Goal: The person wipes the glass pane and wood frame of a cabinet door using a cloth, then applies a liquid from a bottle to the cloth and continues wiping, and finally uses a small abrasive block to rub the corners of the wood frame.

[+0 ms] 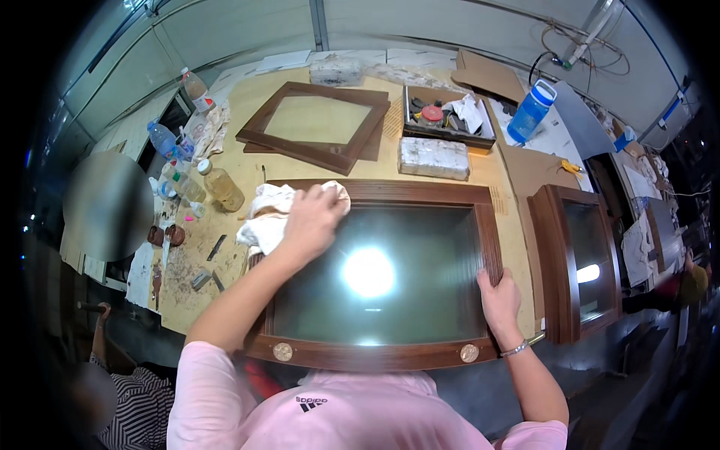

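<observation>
A brown wooden-framed glass panel (417, 357) lies in front of me on the workbench, a bright lamp reflected in its glass. Two round, light-coloured fittings are set in its near rail. My left hand (311, 221) presses a crumpled white cloth (264, 225) onto the frame's far left corner, fingers bent over the fabric. At the right side rail, my right hand (500, 296) grips the frame, thumb on top and the other fingers mostly hidden beyond the edge.
Two thinner brown frames (259, 124) lie stacked farther back. Beside them stand an open box of tools (486, 140) and a wrapped white block (433, 159). Bottles, including a yellowish one (222, 189), crowd the left. A blue bottle (531, 114) and another framed panel (553, 262) are at right.
</observation>
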